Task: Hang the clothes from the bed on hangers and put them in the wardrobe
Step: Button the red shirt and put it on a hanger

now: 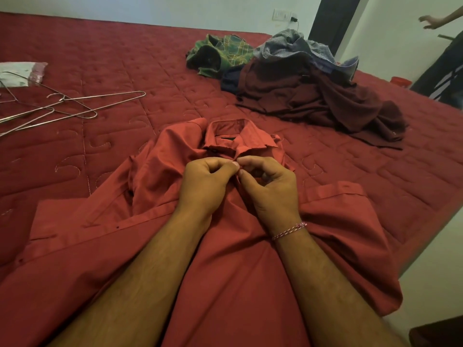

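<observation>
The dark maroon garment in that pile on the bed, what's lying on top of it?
A crumpled grey-blue patterned cloth sits on the dark maroon garment. A navy piece pokes out at its left edge. What lies underneath is covered.

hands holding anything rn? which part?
Both. The left hand and right hand pinch the red shirt at its front placket just below the collar, fingertips meeting there. Whether a button is in the pinch cannot be told.

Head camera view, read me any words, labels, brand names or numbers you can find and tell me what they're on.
No readable text anywhere.
Dark neck label inside the collar of the red shirt: too small and dark to read.
Wall switch plate: no legible markings.
</observation>
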Demonstrator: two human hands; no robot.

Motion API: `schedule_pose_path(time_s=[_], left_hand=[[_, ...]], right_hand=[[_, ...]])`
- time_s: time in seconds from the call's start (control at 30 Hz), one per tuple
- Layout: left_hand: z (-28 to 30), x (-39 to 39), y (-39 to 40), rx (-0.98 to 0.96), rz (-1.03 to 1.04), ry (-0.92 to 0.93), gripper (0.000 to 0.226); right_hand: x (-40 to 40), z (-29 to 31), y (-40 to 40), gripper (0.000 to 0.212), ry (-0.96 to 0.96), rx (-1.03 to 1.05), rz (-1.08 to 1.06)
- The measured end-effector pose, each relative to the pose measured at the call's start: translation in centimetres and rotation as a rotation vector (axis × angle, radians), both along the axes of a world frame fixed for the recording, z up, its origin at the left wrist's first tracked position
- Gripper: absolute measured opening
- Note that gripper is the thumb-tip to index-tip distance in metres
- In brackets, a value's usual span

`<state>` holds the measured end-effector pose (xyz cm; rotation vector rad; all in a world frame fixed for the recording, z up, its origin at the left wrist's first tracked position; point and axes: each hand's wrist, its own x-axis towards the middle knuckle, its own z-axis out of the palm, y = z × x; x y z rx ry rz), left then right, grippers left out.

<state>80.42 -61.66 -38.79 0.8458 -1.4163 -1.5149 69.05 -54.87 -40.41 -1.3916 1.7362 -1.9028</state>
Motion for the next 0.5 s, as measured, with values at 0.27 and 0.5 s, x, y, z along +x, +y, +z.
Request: schedule_pose_path(time_s=[0.27, 0.5], left_hand=[[-0.65, -0.04, -0.43, -0.080, -0.009, -0.063, 0.021], [-0.58, -0.13, -0.30, -0.107, 0.008, -0.059, 0.023]], right_hand=[[0.18, 0.23, 0.01, 0.032, -0.168, -0.006, 0.079], [0.12, 0.16, 0.03, 0.030, -0.215, -0.018, 0.096]])
